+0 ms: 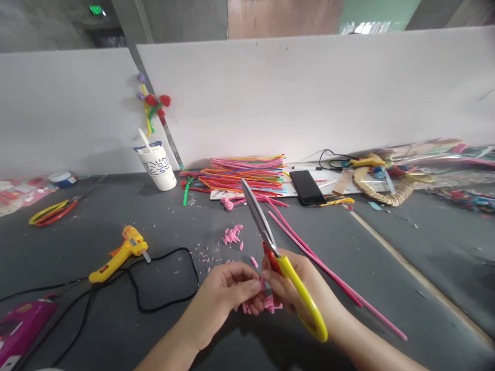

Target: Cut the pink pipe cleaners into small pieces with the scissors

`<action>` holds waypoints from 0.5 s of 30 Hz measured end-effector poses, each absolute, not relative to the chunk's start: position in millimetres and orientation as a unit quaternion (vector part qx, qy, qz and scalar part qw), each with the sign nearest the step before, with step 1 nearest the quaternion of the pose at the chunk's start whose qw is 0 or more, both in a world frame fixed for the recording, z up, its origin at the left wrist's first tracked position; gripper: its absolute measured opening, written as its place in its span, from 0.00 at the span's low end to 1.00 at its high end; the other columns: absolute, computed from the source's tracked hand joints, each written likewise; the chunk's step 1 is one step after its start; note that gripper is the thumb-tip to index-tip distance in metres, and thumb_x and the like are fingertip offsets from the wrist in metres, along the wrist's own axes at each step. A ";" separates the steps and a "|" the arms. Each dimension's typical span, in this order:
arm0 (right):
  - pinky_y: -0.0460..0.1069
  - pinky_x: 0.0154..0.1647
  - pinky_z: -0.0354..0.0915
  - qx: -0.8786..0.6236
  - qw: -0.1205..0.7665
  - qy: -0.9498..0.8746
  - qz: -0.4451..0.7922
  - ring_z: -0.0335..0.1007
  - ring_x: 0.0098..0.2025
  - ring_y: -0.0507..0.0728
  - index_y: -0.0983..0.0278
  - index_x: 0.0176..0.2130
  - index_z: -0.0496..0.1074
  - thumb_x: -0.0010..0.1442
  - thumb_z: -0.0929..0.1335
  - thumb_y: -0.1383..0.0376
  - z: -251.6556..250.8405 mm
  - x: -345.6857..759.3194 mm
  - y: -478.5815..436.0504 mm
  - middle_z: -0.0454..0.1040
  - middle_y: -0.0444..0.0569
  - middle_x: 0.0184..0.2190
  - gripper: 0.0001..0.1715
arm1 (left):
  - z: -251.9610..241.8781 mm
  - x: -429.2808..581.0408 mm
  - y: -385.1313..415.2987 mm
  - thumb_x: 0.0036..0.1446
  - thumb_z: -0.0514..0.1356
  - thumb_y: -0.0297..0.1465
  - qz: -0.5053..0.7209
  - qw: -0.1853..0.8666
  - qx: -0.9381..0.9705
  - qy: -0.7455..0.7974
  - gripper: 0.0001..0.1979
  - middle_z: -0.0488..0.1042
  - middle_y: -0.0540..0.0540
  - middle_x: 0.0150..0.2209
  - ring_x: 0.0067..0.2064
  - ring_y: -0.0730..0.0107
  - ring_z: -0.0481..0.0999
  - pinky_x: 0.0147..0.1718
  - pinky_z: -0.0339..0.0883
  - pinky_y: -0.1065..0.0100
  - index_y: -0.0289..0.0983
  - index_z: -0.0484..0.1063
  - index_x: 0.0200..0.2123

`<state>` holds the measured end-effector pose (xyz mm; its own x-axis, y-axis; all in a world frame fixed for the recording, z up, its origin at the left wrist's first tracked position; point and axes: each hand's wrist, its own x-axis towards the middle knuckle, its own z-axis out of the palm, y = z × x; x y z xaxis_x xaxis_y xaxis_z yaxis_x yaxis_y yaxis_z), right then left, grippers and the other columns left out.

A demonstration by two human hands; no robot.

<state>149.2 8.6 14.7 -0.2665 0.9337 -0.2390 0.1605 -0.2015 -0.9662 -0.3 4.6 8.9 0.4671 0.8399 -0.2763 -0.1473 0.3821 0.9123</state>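
My right hand [292, 281] is closed round scissors [257, 211] with red and yellow handles, their blades together and pointing up and away. Thumb and fingertips of my left hand [228, 288] pinch a small pink pipe cleaner piece [263, 284], close against the fingers of my right hand, which partly hide it. Under the hands lies a heap of short pink pieces [270, 305]. Farther off is a second small pile of pink pieces [232, 235], with scraps around it. Long pink pipe cleaners [328, 268] stretch across the table beside my right hand.
A yellow glue gun [116, 257] and its black cord [162, 309] lie at left. Behind are a white cup [160, 167], a bundle of coloured pipe cleaners [243, 174], a phone [307, 186] and a woven ring [381, 193]. A white partition [309, 98] borders the table.
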 end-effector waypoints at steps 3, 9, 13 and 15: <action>0.39 0.12 0.52 -0.523 0.332 -0.544 0.565 0.55 0.13 0.45 0.63 0.21 0.58 0.45 0.62 0.71 16.1 147.3 7.9 0.57 0.34 0.12 0.05 | 6.3 0.5 5.1 0.49 0.59 0.28 0.346 0.699 0.469 0.414 0.05 0.71 0.48 0.20 0.23 0.74 0.68 0.25 0.59 0.72 0.32 0.69 0.25; 0.40 0.14 0.52 -0.533 0.324 -0.583 0.520 0.55 0.15 0.45 0.63 0.20 0.56 0.41 0.60 0.74 14.5 146.2 6.8 0.57 0.34 0.13 0.08 | -5.1 0.8 5.2 0.47 0.60 0.29 0.355 0.695 0.473 0.408 0.05 0.69 0.49 0.19 0.22 0.74 0.66 0.23 0.58 0.71 0.33 0.70 0.27; 0.41 0.18 0.54 -0.526 0.317 -0.631 0.474 0.56 0.19 0.46 0.62 0.21 0.55 0.44 0.62 0.72 8.5 149.1 8.0 0.58 0.36 0.16 0.08 | -4.4 0.4 6.4 0.45 0.61 0.28 0.351 0.697 0.463 0.420 0.05 0.70 0.49 0.18 0.21 0.74 0.66 0.22 0.58 0.71 0.32 0.70 0.24; 0.41 0.19 0.53 -0.522 0.305 -0.662 0.444 0.56 0.20 0.47 0.62 0.22 0.55 0.48 0.63 0.68 5.9 151.1 8.7 0.58 0.37 0.17 0.09 | -2.0 -1.8 7.6 0.45 0.62 0.29 0.363 0.695 0.446 0.431 0.05 0.69 0.50 0.17 0.20 0.74 0.67 0.21 0.59 0.72 0.33 0.70 0.24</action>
